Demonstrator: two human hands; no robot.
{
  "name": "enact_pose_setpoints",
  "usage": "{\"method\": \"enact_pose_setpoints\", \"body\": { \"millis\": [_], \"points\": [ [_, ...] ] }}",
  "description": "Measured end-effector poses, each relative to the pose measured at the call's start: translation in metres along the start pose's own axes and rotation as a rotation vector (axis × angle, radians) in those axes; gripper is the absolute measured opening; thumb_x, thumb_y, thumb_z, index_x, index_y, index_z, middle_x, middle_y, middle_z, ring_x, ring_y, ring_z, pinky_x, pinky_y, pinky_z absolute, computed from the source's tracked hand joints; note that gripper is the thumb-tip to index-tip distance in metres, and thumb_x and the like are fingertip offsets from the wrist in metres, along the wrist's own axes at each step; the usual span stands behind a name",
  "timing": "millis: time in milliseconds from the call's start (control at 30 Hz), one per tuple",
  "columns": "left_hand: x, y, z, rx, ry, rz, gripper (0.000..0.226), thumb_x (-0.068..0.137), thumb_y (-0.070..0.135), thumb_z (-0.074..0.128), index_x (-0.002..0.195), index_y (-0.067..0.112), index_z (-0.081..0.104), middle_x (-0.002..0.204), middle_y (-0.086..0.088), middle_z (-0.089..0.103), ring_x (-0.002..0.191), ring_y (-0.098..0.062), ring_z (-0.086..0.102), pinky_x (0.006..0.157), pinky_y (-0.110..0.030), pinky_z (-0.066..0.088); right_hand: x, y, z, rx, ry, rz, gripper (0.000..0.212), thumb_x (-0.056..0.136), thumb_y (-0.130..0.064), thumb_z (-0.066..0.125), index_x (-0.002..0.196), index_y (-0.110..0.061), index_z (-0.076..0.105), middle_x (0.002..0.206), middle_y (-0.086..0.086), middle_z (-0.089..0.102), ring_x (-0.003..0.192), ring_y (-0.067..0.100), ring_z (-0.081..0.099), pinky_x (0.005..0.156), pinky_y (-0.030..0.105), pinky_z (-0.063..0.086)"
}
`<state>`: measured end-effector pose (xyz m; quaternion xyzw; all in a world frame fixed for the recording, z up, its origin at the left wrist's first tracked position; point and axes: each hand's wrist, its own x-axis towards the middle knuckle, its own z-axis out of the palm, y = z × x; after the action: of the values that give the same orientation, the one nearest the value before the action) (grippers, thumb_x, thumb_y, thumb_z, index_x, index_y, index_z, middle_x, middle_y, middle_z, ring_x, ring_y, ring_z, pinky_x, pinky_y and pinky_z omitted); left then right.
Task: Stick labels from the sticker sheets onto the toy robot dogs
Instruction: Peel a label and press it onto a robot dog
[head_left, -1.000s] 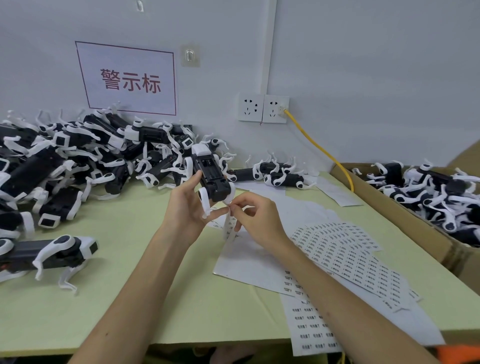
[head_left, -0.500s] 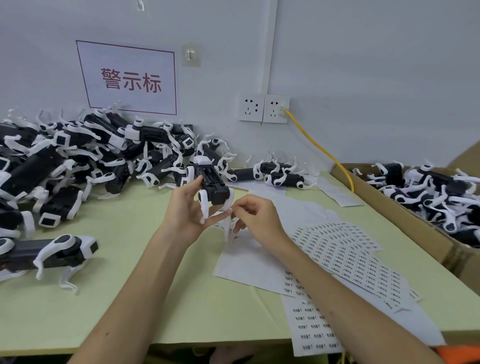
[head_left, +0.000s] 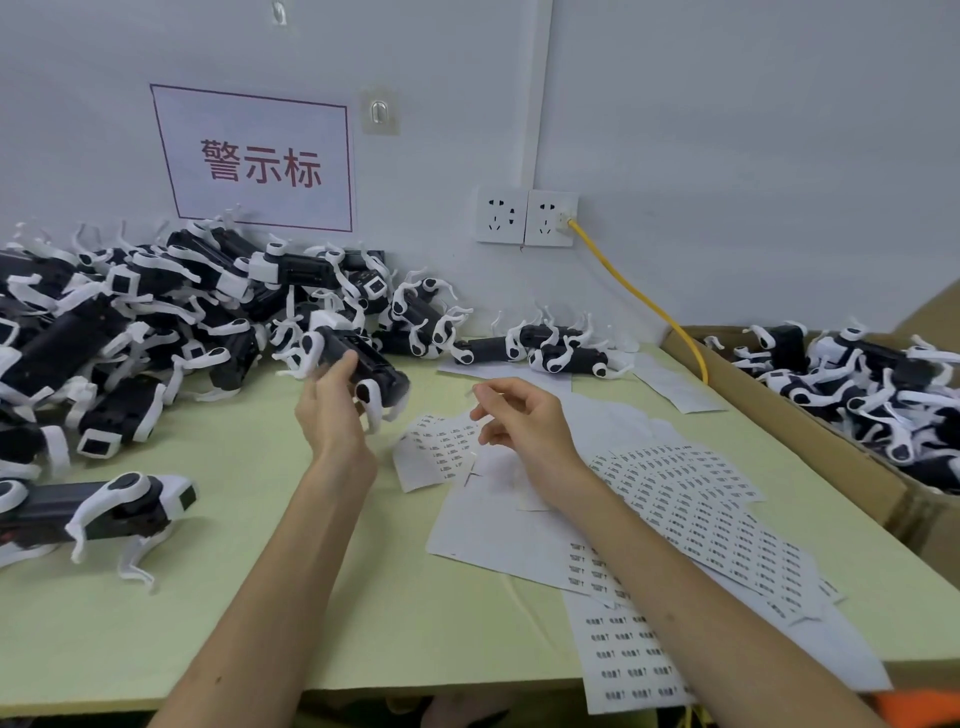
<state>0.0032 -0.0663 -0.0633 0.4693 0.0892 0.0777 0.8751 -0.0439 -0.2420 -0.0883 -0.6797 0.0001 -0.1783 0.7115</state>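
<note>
My left hand grips a black-and-white toy robot dog, held tilted above the table beside the big pile. My right hand hovers apart from the dog, fingers loosely curled, nothing clearly in it, over a small sticker sheet. Larger sticker sheets with rows of small printed labels fan out to the right, and another sheet hangs over the front edge.
A large heap of robot dogs fills the back left. One dog lies alone at the left, two more by the wall. A cardboard box of dogs stands right. A yellow cable runs from the wall socket.
My hands have come apart. The left hand has carried the dog leftward toward the pile, and the right hand has let go and drawn back over the small sticker sheet.
</note>
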Motion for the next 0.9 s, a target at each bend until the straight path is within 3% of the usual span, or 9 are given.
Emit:
{"method": "enact_pose_setpoints", "body": {
  "millis": [67,133,200,267,400,600,733,900],
  "points": [
    [0.005,0.005,-0.005,-0.028,-0.032,0.059,0.008,0.097,0.032,0.066,0.104,0.035,0.065,0.093,0.004,0.06,0.075,-0.01,0.059,0.071,-0.027,0.041,0.0,0.0,0.001,-0.009,-0.013,-0.019,0.008,0.095,-0.024,0.072,0.095,-0.016,0.074,0.075,0.001,0.071,0.055,0.017,0.061,0.062,0.024,0.054],
    [0.01,0.01,-0.01,-0.133,-0.345,-0.137,0.026,0.097,0.038,0.062,0.123,0.035,0.064,0.105,0.005,0.066,0.084,-0.01,0.067,0.083,-0.031,0.049,0.001,-0.001,0.001,-0.025,-0.02,-0.046,0.01,0.093,-0.027,0.074,0.095,-0.017,0.073,0.076,0.001,0.071,0.054,0.017,0.06,0.063,0.025,0.053],
    [0.011,0.011,-0.014,-0.343,-0.733,-0.426,0.035,0.1,0.044,0.057,0.127,0.023,0.067,0.117,0.008,0.07,0.098,-0.016,0.069,0.104,-0.051,0.048,0.001,-0.001,0.0,-0.042,-0.019,-0.078,0.009,0.093,-0.029,0.075,0.095,-0.02,0.073,0.076,0.001,0.071,0.054,0.017,0.059,0.062,0.026,0.052],
    [0.013,0.004,-0.017,-0.436,-0.868,-0.521,0.044,0.103,0.048,0.055,0.121,0.011,0.071,0.113,0.004,0.071,0.1,-0.02,0.068,0.108,-0.066,0.042,0.002,-0.002,-0.001,-0.054,-0.017,-0.104,0.009,0.092,-0.03,0.075,0.095,-0.022,0.073,0.077,0.0,0.072,0.053,0.018,0.059,0.062,0.025,0.052],
    [0.015,0.003,-0.017,-0.534,-0.957,-0.56,0.047,0.101,0.048,0.061,0.12,0.007,0.074,0.113,0.001,0.071,0.105,-0.02,0.066,0.107,-0.071,0.039,0.002,-0.001,-0.002,-0.089,-0.033,-0.136,0.013,0.09,-0.034,0.077,0.094,-0.022,0.073,0.078,-0.001,0.071,0.052,0.017,0.058,0.06,0.024,0.051],
    [0.02,0.002,-0.02,-0.535,-0.961,-0.566,0.045,0.099,0.046,0.067,0.124,0.009,0.073,0.12,0.002,0.07,0.11,-0.019,0.065,0.111,-0.068,0.038,0.004,0.0,-0.003,-0.124,-0.035,-0.149,0.01,0.089,-0.033,0.079,0.092,-0.025,0.073,0.079,-0.004,0.072,0.051,0.016,0.059,0.06,0.023,0.051],
    [0.019,0.001,-0.02,-0.514,-0.988,-0.572,0.047,0.102,0.05,0.06,0.124,0.01,0.073,0.13,0.014,0.062,0.113,-0.013,0.059,0.11,-0.062,0.041,0.005,0.001,-0.003,-0.151,-0.031,-0.156,0.012,0.088,-0.033,0.079,0.094,-0.025,0.073,0.078,-0.005,0.071,0.051,0.018,0.059,0.06,0.021,0.05],
    [0.018,0.001,-0.018,-0.492,-0.975,-0.544,0.047,0.105,0.053,0.051,0.128,0.017,0.072,0.127,0.009,0.068,0.108,-0.016,0.066,0.108,-0.06,0.046,0.006,0.004,-0.003,-0.186,-0.031,-0.169,0.01,0.089,-0.034,0.079,0.092,-0.027,0.073,0.076,-0.007,0.071,0.05,0.017,0.06,0.061,0.021,0.05]
  ]
}}
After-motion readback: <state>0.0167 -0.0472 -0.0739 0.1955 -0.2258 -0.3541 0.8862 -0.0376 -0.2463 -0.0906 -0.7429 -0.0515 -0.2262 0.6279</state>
